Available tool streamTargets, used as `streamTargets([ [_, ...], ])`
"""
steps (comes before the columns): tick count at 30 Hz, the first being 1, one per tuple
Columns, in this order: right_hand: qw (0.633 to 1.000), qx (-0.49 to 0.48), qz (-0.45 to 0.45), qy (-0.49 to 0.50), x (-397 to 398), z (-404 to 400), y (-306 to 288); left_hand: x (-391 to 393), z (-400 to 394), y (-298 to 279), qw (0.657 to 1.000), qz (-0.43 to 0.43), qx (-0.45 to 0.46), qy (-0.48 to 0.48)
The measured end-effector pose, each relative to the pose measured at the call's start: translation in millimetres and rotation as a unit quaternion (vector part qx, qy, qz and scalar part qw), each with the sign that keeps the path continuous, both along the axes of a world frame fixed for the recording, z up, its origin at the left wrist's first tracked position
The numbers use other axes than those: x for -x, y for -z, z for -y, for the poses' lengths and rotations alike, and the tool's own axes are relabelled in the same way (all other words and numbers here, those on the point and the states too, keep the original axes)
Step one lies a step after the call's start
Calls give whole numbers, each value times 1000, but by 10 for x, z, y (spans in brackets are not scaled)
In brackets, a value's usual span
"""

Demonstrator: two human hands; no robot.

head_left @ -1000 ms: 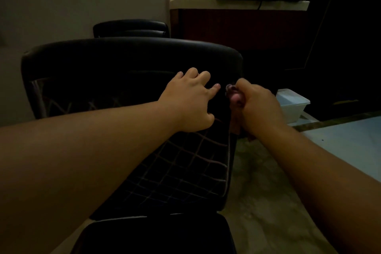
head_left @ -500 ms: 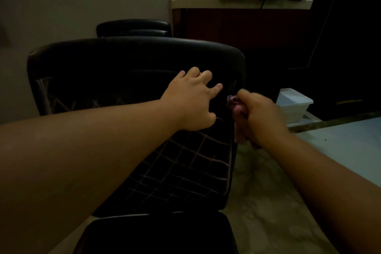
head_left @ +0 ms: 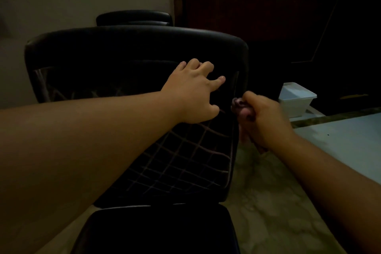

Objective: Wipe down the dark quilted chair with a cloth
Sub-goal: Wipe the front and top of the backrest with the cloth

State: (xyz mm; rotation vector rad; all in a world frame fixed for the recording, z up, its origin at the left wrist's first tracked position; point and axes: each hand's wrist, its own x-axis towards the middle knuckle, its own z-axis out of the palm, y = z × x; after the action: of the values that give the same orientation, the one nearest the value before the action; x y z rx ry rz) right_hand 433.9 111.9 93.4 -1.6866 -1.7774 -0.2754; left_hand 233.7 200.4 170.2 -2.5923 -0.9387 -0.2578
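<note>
Spreading across the quilted panel, the fingers (head_left: 206, 66) of the left hand (head_left: 193, 93) lie relaxed and splayed, pressing flat on the backrest of the dark quilted chair (head_left: 185, 163) and holding nothing. Just to the right, the right hand (head_left: 266, 119) is curled into a fist around a bunched pinkish cloth (head_left: 240, 109), which pokes out of the fist and touches the backrest's right edge, about halfway up. Both bare forearms reach in from the lower corners. The chair stands in the middle of the view, its seat near the bottom edge, on a marbled floor (head_left: 268, 202). Behind it is a second dark chair (head_left: 134, 17) by the wall. A white lidded box (head_left: 296, 99) sits on the floor to the right.
</note>
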Motion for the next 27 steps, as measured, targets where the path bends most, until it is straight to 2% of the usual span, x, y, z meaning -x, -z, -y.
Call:
streamTargets([
  [3,1000,11,14,-11,33,92,111,-5,-18,27,1000,-1,-4,-3],
  [10,996,-25,-27,79,93,-161,-156,10,7,-10,1000,-18,-9,-10],
  [14,998,-17,-31,61,133,-41,40,27,6,-3,1000,-21,-5,-5],
  [19,999,1,-8,38,97,68,141,-5,22,21,1000,-25,-8,-13],
  [23,997,-10,47,59,118,-7,54,1,26,-5,999,-37,-8,-21],
  [25,996,-20,32,77,125,-13,91,-15,41,-17,998,-50,-8,-26],
  [27,996,-33,-28,77,163,14,189,-33,49,-19,999,-48,-10,-23],
])
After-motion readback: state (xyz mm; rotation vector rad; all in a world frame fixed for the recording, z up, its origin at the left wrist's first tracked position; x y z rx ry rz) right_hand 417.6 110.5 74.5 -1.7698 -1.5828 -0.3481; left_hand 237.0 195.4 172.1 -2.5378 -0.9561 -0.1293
